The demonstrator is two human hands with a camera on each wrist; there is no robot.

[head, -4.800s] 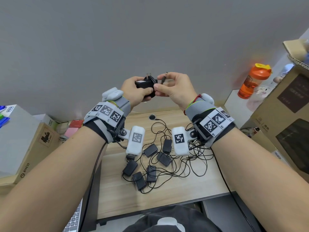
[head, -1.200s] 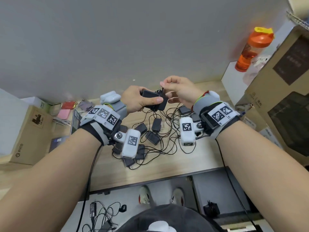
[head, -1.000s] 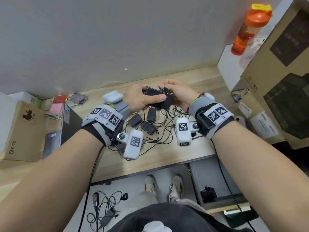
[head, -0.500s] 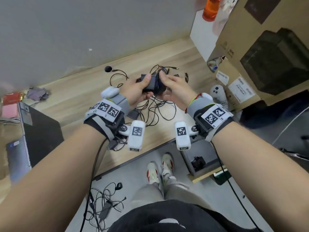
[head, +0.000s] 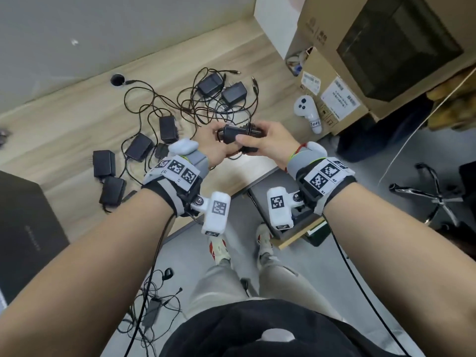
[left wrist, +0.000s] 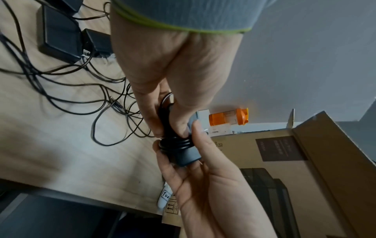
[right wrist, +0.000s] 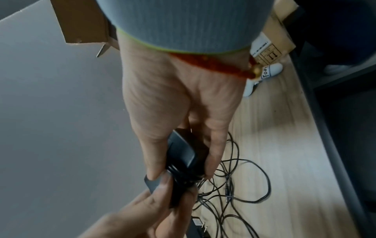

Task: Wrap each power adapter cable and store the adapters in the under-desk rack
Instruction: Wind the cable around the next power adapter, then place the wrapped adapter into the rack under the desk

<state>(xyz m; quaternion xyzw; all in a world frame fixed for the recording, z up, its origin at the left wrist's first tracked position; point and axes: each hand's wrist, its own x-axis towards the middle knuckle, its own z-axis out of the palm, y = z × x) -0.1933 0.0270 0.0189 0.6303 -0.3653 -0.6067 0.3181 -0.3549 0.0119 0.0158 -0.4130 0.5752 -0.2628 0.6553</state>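
A black power adapter [head: 233,132] with its cable wound round its body is held in the air over the desk's front edge. My left hand [head: 217,144] grips its left end, and my right hand [head: 257,140] grips the right end with the plug prongs. In the left wrist view my left hand [left wrist: 168,127] pinches the coiled cable on the adapter [left wrist: 186,154]. The right wrist view shows the adapter [right wrist: 181,151] between my right hand's [right wrist: 183,175] thumb and fingers. Several loose adapters [head: 168,124] lie on the desk [head: 64,130] in tangled cables. A grey rack [head: 258,200] sits under the desk.
A white controller [head: 307,112] and cardboard boxes [head: 360,47] stand at the desk's right end. A black box [head: 25,228] sits at the left. On the floor are cables [head: 152,305], my feet [head: 219,249] and an office chair base [head: 432,199].
The loose cable end my right hand held is now wound onto the adapter. Both hands have brought it down and toward the desk's front edge as my head tilted down.
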